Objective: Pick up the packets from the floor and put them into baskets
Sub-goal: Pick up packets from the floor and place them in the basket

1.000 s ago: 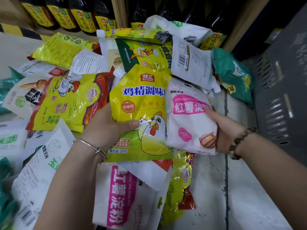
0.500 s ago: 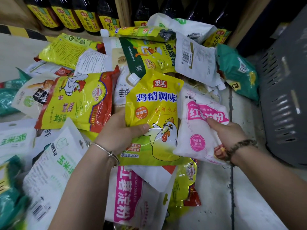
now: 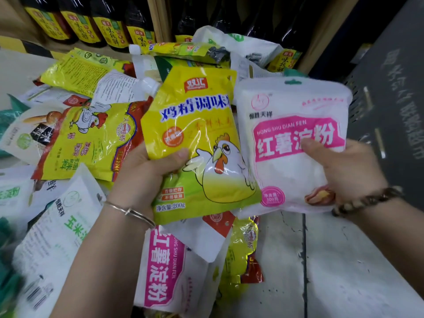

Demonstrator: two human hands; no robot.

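In the middle of the head view, both hands are full. The left hand (image 3: pixel 146 173) grips a yellow spouted pouch (image 3: pixel 202 125) by its lower left edge, thumb across the front. The right hand (image 3: pixel 348 171) pinches a white and pink packet (image 3: pixel 291 125) on its right side, thumb on the pink band. Both packets are up off the floor (image 3: pixel 344 260), side by side with edges overlapping, long axes running roughly bottom to top of the frame; the yellow one tips a bit to the right.

What matters for the drop, I'd say: the grey slotted basket (image 3: pixel 390 111) fills the right edge of the frame, just past the right hand. So the white packet is nearer, and the yellow one has to cross over.

Labels: the pouch reads 双汇, 鸡精调味 and 净含量:200g, with a cartoon chicken. The white one reads 恒胜天祥, HONG SHU DIAN FEN, 红薯淀粉; its weight badge is too blurry.

Plenty left down there: a second pink starch packet (image 3: pixel 165 267) at bottom centre, a green and white 玉米 one (image 3: pixel 57 237) lower left, a yellow-red chicken bag (image 3: pixel 91 138) at left. Dark bottles (image 3: pixel 110 28) line the shelf up top.
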